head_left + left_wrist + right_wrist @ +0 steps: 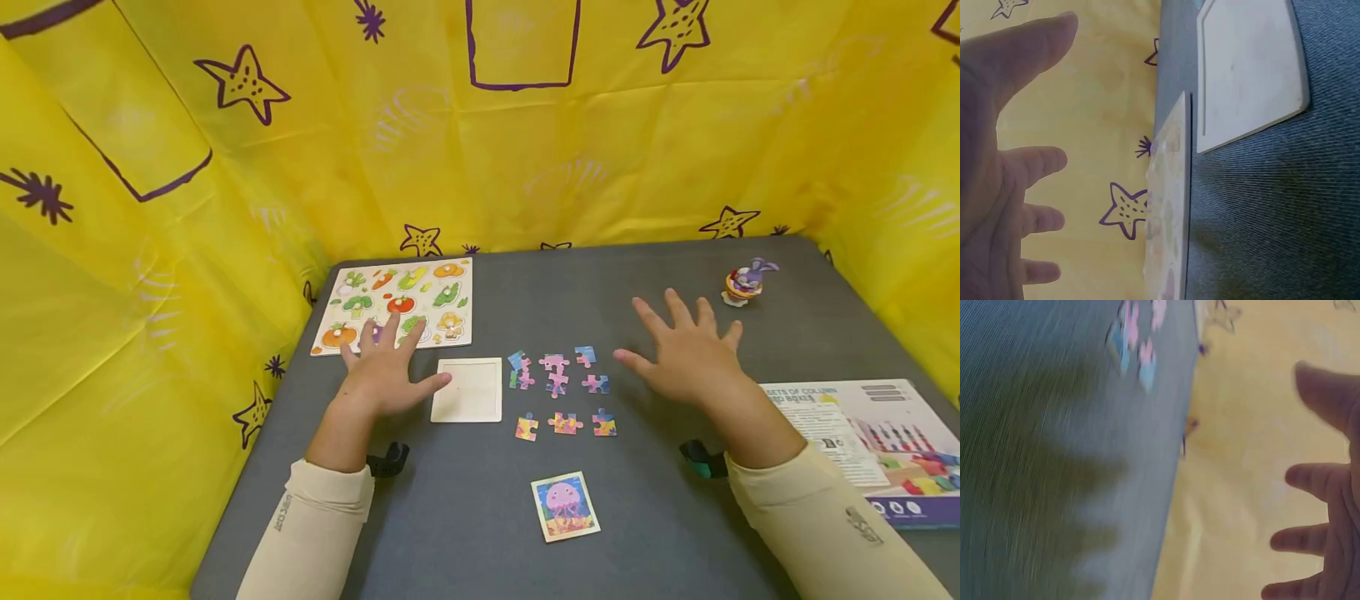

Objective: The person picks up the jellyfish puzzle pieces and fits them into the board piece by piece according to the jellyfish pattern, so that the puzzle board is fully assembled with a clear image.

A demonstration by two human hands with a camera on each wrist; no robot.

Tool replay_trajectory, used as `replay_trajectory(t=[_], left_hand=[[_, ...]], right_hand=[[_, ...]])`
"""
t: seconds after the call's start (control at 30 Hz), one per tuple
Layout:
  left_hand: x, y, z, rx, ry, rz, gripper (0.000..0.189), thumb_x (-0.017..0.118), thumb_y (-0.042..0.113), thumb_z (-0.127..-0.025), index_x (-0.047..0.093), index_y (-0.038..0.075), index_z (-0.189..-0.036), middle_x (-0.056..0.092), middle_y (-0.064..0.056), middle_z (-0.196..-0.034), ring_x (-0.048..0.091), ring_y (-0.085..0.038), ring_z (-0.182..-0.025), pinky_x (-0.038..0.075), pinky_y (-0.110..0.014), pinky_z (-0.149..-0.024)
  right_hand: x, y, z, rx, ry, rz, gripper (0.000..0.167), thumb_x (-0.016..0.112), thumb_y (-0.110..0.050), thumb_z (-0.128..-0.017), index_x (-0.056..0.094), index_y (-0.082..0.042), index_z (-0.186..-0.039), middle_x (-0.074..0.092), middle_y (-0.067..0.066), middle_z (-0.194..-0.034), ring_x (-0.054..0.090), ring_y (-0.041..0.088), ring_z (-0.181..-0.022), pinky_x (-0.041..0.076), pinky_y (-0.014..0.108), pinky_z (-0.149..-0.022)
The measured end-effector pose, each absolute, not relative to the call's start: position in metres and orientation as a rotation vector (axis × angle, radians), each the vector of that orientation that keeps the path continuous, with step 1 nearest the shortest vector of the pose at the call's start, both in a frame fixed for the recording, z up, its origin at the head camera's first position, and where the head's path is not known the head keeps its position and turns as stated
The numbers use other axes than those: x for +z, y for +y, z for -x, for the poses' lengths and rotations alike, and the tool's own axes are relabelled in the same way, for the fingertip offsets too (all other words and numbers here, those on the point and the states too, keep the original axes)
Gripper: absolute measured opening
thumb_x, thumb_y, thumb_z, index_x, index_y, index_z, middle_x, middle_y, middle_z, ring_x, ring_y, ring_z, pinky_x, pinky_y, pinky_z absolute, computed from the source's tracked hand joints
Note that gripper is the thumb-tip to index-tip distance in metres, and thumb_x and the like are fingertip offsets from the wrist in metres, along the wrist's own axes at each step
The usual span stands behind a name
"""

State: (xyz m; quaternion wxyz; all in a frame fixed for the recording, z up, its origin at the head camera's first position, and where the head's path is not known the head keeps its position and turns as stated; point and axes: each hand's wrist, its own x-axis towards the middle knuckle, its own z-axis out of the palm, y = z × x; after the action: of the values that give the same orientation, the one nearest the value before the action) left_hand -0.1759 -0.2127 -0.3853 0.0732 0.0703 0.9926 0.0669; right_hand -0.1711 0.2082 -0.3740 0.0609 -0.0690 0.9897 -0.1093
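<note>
My left hand [382, 379] hovers with fingers spread over the table, near a small blank wooden puzzle tray [468, 392] and the lower edge of a vegetable puzzle board [450, 287]. On the other side my right hand [686, 354], fingers also spread, holds nothing above the table. Between the hands lie several loose jigsaw pieces [566, 423] in pink, blue and yellow, set in rough rows. Nearer to me is a square jellyfish picture card [564, 507]. In the left wrist view the tray [1250, 69] lies flat, apart from the fingers.
A small purple rabbit figurine [742, 283] stands at the back right of the grey table [450, 517]. A printed box [907, 433] lies at the right edge, partly behind my right forearm. Yellow patterned cloth [510, 167] hangs around the table.
</note>
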Motion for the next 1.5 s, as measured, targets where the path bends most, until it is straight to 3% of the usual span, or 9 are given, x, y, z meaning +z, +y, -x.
replay_trajectory(t=[0.17, 0.37, 0.53, 0.7, 0.8, 1.0, 1.17, 1.33, 1.5], left_hand=[[-0.39, -0.216, 0.173, 0.217, 2.916, -0.23, 0.102, 0.059, 0.078, -0.084, 0.022, 0.027, -0.164, 0.013, -0.017, -0.17, 0.007, -0.054, -0.152, 0.005, -0.083, -0.11], [-0.406, -0.214, 0.173, 0.208, 2.863, -0.364, 0.092, 0.067, 0.066, -0.086, 0.034, 0.023, -0.16, 0.027, -0.016, -0.166, 0.024, -0.047, -0.149, 0.017, -0.075, -0.114], [-0.42, -0.205, 0.174, 0.218, 2.802, -0.523, 0.076, 0.072, 0.053, -0.09, 0.047, 0.017, -0.153, 0.037, -0.012, -0.162, 0.032, -0.041, -0.148, 0.027, -0.063, -0.117], [-0.427, -0.2, 0.172, 0.229, 2.78, -0.546, 0.07, 0.07, 0.05, -0.093, 0.05, 0.017, -0.151, 0.037, -0.011, -0.163, 0.033, -0.037, -0.149, 0.028, -0.059, -0.118], [-0.428, -0.199, 0.171, 0.233, 2.794, -0.534, 0.069, 0.071, 0.05, -0.093, 0.051, 0.017, -0.15, 0.038, -0.011, -0.163, 0.035, -0.036, -0.148, 0.028, -0.058, -0.118], [-0.429, -0.202, 0.168, 0.23, 2.802, -0.513, 0.069, 0.071, 0.05, -0.093, 0.052, 0.017, -0.15, 0.039, -0.011, -0.163, 0.036, -0.035, -0.148, 0.027, -0.057, -0.119], [-0.43, -0.202, 0.168, 0.231, 2.807, -0.498, 0.068, 0.071, 0.05, -0.093, 0.052, 0.017, -0.149, 0.038, -0.011, -0.163, 0.036, -0.035, -0.147, 0.028, -0.056, -0.118], [-0.432, -0.203, 0.166, 0.312, 2.818, -0.477, 0.069, 0.073, 0.049, -0.092, 0.052, 0.014, -0.148, 0.041, -0.011, -0.161, 0.039, -0.034, -0.145, 0.031, -0.055, -0.117], [-0.435, -0.204, 0.166, 0.41, 2.827, -0.426, 0.059, 0.078, 0.048, -0.088, 0.054, 0.013, -0.129, 0.06, -0.004, -0.126, 0.049, -0.027, -0.125, 0.036, -0.049, -0.109]], right_hand=[[-0.38, 0.165, 0.188, -0.272, 2.946, 0.325, 0.078, 0.061, -0.056, -0.097, 0.029, -0.027, -0.162, 0.016, 0.027, -0.166, 0.01, 0.061, -0.148, 0.007, 0.085, -0.106], [-0.398, 0.112, 0.211, -0.199, 2.866, 0.514, 0.059, 0.065, -0.042, -0.099, 0.047, -0.029, -0.154, 0.031, 0.022, -0.162, 0.024, 0.053, -0.147, 0.019, 0.079, -0.111], [-0.411, 0.085, 0.227, -0.266, 2.793, 0.69, 0.045, 0.068, -0.037, -0.098, 0.061, -0.029, -0.142, 0.042, 0.02, -0.155, 0.037, 0.046, -0.139, 0.033, 0.069, -0.108], [-0.419, 0.077, 0.24, -0.341, 2.767, 0.741, 0.034, 0.073, -0.032, -0.095, 0.07, -0.025, -0.129, 0.05, 0.018, -0.146, 0.043, 0.043, -0.131, 0.038, 0.06, -0.101], [-0.422, 0.076, 0.248, -0.384, 2.762, 0.741, 0.03, 0.078, -0.031, -0.091, 0.072, -0.019, -0.118, 0.058, 0.016, -0.134, 0.048, 0.038, -0.118, 0.041, 0.053, -0.094], [-0.42, 0.071, 0.261, -0.657, 2.708, 0.633, 0.019, 0.081, -0.018, -0.088, 0.07, -0.008, -0.1, 0.067, 0.007, -0.092, 0.06, 0.025, -0.086, 0.05, 0.04, -0.08], [-0.421, 0.052, 0.261, -0.923, 2.543, 0.52, 0.011, 0.079, -0.016, -0.089, 0.074, -0.009, -0.095, 0.068, 0.004, -0.086, 0.06, 0.02, -0.08, 0.05, 0.032, -0.071], [-0.427, 0.022, 0.255, -0.842, 2.524, 0.552, 0.007, 0.079, -0.021, -0.088, 0.075, -0.016, -0.087, 0.069, -0.001, -0.082, 0.061, 0.018, -0.077, 0.047, 0.03, -0.068], [-0.432, -0.001, 0.255, -0.685, 2.622, 0.578, 0.016, 0.083, -0.028, -0.085, 0.072, -0.018, -0.077, 0.067, -0.002, -0.079, 0.06, 0.02, -0.078, 0.044, 0.032, -0.068]])
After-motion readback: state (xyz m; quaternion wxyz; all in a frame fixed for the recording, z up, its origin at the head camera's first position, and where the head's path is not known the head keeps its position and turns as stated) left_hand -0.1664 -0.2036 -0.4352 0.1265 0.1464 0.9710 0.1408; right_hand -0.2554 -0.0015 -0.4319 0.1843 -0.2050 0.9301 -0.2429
